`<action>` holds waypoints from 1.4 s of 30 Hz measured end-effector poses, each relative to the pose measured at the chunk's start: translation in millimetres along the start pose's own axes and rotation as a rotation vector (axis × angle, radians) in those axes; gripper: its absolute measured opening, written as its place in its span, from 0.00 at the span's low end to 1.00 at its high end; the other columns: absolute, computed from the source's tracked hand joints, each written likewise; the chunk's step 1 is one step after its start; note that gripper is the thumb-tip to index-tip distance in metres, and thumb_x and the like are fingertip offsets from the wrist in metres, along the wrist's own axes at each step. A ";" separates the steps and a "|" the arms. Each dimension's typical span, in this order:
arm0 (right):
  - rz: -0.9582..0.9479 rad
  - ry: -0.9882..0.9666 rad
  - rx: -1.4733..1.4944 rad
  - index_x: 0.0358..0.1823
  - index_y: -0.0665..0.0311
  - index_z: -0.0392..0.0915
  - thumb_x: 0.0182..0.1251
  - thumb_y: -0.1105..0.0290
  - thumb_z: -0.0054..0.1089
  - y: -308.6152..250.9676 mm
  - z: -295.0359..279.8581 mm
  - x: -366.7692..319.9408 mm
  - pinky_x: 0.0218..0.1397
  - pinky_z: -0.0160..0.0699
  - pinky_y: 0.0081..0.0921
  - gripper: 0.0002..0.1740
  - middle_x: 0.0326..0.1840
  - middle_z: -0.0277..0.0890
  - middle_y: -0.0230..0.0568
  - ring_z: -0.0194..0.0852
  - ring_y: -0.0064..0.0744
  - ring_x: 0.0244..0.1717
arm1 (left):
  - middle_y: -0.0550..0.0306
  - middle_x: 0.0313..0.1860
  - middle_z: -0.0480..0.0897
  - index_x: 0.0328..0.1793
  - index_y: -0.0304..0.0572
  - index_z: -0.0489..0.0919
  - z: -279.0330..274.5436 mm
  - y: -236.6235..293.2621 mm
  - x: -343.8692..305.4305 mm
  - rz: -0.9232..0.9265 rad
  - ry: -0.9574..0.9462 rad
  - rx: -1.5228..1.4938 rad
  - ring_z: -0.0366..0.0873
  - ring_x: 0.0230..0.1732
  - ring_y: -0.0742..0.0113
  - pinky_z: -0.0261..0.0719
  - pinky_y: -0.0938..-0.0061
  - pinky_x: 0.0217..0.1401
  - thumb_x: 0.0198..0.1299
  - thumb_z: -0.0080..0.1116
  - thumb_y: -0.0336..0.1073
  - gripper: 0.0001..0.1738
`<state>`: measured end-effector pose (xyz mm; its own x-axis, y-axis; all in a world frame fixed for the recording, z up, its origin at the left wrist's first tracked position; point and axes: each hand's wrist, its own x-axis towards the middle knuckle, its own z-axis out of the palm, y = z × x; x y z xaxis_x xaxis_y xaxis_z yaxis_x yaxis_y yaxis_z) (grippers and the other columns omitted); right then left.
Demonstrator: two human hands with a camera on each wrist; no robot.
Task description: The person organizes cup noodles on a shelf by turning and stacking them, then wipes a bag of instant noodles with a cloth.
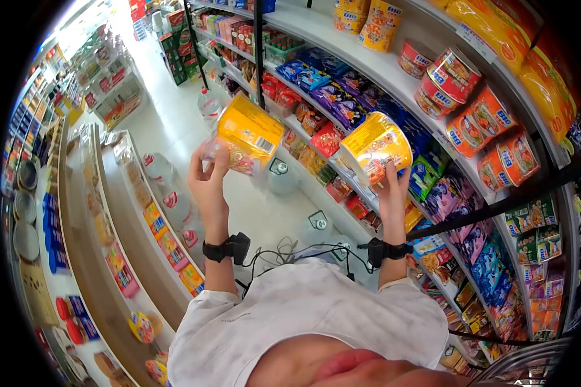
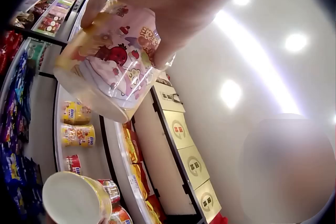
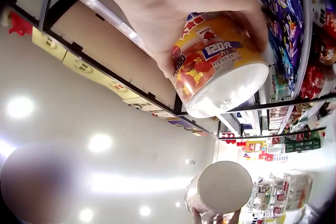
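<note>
My left hand [image 1: 210,184] grips a yellow paper cup [image 1: 248,132] with a barcode, held tilted over the aisle. In the left wrist view, fingers and thumb curl round its pink side, printed with cartoon strawberries under glossy clear wrap. To the right, my right hand [image 1: 392,193] holds a yellow-and-white instant noodle cup [image 1: 376,145] before the shelves. The right wrist view shows thumb and fingers round this noodle cup [image 3: 218,61], its pale round end facing the camera. The two cups are apart.
On the right, shelves hold red and orange noodle tubs [image 1: 448,80], yellow bags [image 1: 490,32] and purple snack packets [image 1: 336,100]. Large clear bottles [image 1: 164,164] stand on the floor [image 1: 177,122]. A low tiered shelf [image 1: 84,213] runs along the left. Black cables [image 1: 290,251] hang between my wrists.
</note>
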<state>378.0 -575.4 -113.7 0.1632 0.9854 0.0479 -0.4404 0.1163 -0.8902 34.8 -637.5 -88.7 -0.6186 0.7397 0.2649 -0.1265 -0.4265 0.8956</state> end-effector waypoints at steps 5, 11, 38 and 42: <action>-0.301 0.043 -0.302 0.78 0.53 0.52 0.62 0.72 0.75 14.8 40.5 37.6 0.66 0.78 0.39 0.48 0.70 0.66 0.52 0.70 0.40 0.68 | 0.52 0.60 0.82 0.68 0.36 0.78 24.5 -37.2 93.0 0.063 -0.134 0.060 0.80 0.59 0.65 0.78 0.70 0.64 0.60 0.74 0.36 0.30; -0.669 0.062 -0.298 0.79 0.55 0.50 0.51 0.77 0.82 38.6 64.3 109.1 0.76 0.70 0.44 0.58 0.80 0.55 0.47 0.61 0.41 0.76 | 0.54 0.68 0.77 0.66 0.39 0.80 108.2 -78.0 215.4 0.289 -0.270 0.202 0.78 0.65 0.65 0.83 0.68 0.61 0.55 0.78 0.34 0.31; -0.875 0.668 -0.428 0.81 0.55 0.45 0.43 0.74 0.86 121.2 285.9 209.5 0.77 0.70 0.44 0.66 0.81 0.48 0.44 0.55 0.39 0.79 | 0.47 0.67 0.79 0.61 0.43 0.84 326.5 -241.7 612.5 0.831 -0.744 0.269 0.78 0.65 0.46 0.77 0.61 0.65 0.50 0.78 0.50 0.33; -0.891 0.688 -0.483 0.81 0.56 0.46 0.48 0.73 0.84 128.4 314.3 214.4 0.78 0.66 0.44 0.63 0.81 0.50 0.44 0.57 0.40 0.78 | 0.47 0.72 0.76 0.66 0.51 0.82 327.8 -247.0 645.3 1.129 -0.735 0.293 0.69 0.72 0.35 0.66 0.48 0.73 0.51 0.76 0.49 0.34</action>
<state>79.0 -310.1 -75.4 0.7372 0.2964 0.6072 0.4125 0.5143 -0.7519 -79.0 115.8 -21.8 0.2840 0.2102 0.9355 0.3882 -0.9173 0.0882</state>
